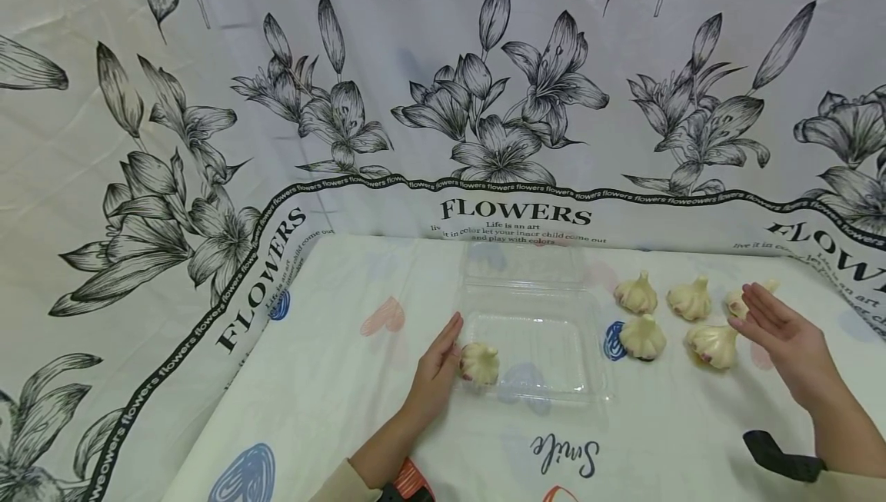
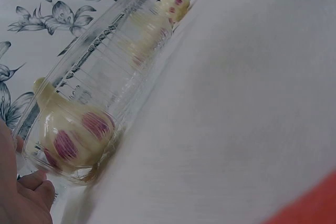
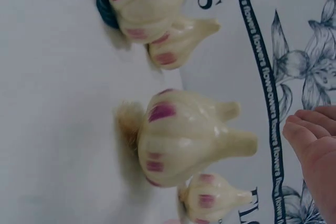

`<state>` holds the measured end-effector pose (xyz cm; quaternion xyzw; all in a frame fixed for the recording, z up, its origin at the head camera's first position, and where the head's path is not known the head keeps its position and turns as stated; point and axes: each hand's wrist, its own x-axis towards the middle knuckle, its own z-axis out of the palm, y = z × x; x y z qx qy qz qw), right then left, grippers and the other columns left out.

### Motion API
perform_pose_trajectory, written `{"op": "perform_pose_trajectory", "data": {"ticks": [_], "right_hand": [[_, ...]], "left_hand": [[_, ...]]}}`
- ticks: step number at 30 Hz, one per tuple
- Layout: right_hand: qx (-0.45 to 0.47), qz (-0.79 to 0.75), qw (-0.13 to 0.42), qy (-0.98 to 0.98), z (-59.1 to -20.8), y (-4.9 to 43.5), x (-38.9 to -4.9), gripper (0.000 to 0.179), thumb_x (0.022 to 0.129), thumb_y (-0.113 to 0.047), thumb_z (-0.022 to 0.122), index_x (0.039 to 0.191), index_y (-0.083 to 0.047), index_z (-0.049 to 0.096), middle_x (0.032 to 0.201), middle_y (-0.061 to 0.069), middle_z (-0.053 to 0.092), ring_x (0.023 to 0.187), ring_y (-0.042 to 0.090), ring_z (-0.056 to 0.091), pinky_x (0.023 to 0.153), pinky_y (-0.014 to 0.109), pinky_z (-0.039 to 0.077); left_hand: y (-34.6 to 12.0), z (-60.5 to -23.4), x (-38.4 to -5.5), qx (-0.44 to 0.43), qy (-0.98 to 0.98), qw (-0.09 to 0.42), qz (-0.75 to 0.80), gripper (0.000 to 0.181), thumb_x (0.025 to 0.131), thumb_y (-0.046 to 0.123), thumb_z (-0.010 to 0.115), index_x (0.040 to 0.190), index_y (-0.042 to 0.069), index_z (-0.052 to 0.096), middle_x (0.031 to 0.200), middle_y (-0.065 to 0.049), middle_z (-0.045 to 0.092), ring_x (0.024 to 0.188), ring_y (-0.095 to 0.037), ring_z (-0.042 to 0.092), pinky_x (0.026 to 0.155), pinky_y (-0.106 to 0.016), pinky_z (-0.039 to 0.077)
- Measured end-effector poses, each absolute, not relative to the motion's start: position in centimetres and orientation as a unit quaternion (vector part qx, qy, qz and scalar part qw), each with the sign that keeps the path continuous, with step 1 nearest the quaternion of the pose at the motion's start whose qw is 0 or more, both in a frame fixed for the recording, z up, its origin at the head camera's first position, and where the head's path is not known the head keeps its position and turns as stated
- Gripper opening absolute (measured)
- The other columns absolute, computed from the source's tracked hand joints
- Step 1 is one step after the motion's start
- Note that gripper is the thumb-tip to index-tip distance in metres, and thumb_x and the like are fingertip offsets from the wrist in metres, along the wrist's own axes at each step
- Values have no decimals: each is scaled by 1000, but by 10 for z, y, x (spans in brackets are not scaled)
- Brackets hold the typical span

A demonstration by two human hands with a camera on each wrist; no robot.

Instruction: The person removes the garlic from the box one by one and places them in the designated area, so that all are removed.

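A clear plastic clamshell box (image 1: pixel 601 364) lies with its lid folded back on the covered table. One garlic bulb (image 1: pixel 480 364), cream with purple patches, sits in its left front corner. My left hand (image 1: pixel 434 367) rests along the box's left side with fingers extended, beside that bulb. On the right, my right hand (image 1: pixel 789 344) is raised with straight fingers and holds nothing. Nearest to it are a front garlic bulb (image 1: pixel 713 346) and a back bulb (image 1: pixel 737 302), which the fingers partly cover in the head view. The right wrist view shows a large garlic bulb (image 3: pixel 184 135) apart from the fingers.
Further garlic bulbs stand between the box and my right hand, including a left front bulb (image 1: pixel 643 337) and a left back bulb (image 1: pixel 636 293). A white printed cloth (image 1: pixel 332 387) covers the table. Behind hangs a flower-patterned curtain (image 1: pixel 429 156).
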<state>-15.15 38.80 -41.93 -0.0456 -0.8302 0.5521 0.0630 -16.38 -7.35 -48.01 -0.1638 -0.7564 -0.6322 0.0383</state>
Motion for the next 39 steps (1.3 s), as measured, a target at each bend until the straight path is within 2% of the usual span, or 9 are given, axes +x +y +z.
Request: {"op": "perform_pose_trajectory", "data": {"ticks": [3, 7, 13, 20, 25, 28, 31, 36, 39], "right_hand": [[7, 597, 57, -800, -412, 381, -151, 73, 93, -7, 54, 150, -17, 9, 154, -16, 11, 124, -24, 26, 85, -7, 33], [72, 608, 52, -789, -406, 370, -150, 73, 91, 4, 53, 150, -9, 13, 152, -19, 20, 114, -28, 35, 86, -6, 33], [155, 590, 47, -791, -397, 349, -147, 74, 87, 12, 53, 149, -4, 16, 149, -20, 28, 120, -24, 35, 90, -4, 33], [196, 585, 37, -786, -390, 331, -146, 76, 84, 17, 53, 148, -1, 17, 151, -16, 28, 123, -20, 35, 92, -1, 35], [189, 513, 36, -836, -388, 324, -149, 77, 84, 10, 59, 148, -1, 18, 152, -16, 23, 122, -23, 31, 91, -3, 33], [173, 465, 48, -867, -387, 319, -150, 75, 83, 2, 64, 147, -4, 24, 146, -23, 28, 117, -25, 33, 89, -4, 33], [181, 449, 60, -873, -384, 312, -154, 72, 81, 0, 68, 144, -2, 32, 140, -26, 34, 118, -23, 34, 90, -3, 33], [207, 427, 49, -879, -377, 295, -162, 69, 81, -8, 71, 141, -3, 39, 139, -26, 36, 119, -24, 32, 92, -4, 31], [203, 401, 20, -893, -373, 282, -167, 69, 81, -19, 72, 142, -11, 40, 145, -11, 38, 116, -26, 29, 91, -5, 29]], "left_hand": [[-73, -481, -164, -165, -756, 39, -632, 43, 97, 0, 39, 140, -2, 37, 151, -11, 31, 142, -22, 24, 106, -5, 19], [-73, -482, -165, -166, -758, 38, -630, 43, 97, 1, 39, 140, -2, 37, 151, -10, 31, 142, -22, 24, 106, -4, 19], [-73, -483, -165, -164, -758, 36, -630, 43, 98, 2, 39, 140, -1, 37, 152, -9, 30, 142, -22, 24, 105, -4, 19], [-74, -483, -164, -164, -759, 35, -629, 43, 98, 2, 39, 141, -1, 37, 152, -9, 30, 142, -21, 24, 106, -4, 19], [-73, -481, -163, -167, -758, 34, -630, 43, 97, 0, 38, 141, -1, 37, 152, -11, 29, 142, -23, 23, 106, -4, 19], [-73, -479, -163, -169, -758, 33, -629, 44, 97, 0, 38, 141, -2, 36, 152, -11, 29, 142, -23, 23, 106, -4, 19], [-74, -479, -163, -167, -759, 31, -629, 44, 97, 0, 38, 141, -2, 36, 152, -11, 29, 142, -23, 23, 107, -6, 19], [-75, -481, -164, -172, -761, 28, -625, 44, 99, 2, 37, 142, 1, 34, 153, -10, 27, 143, -22, 21, 114, -26, 20], [-76, -481, -164, -174, -762, 29, -623, 44, 99, 3, 36, 143, 2, 34, 153, -9, 27, 143, -22, 20, 114, -33, 18]]}}
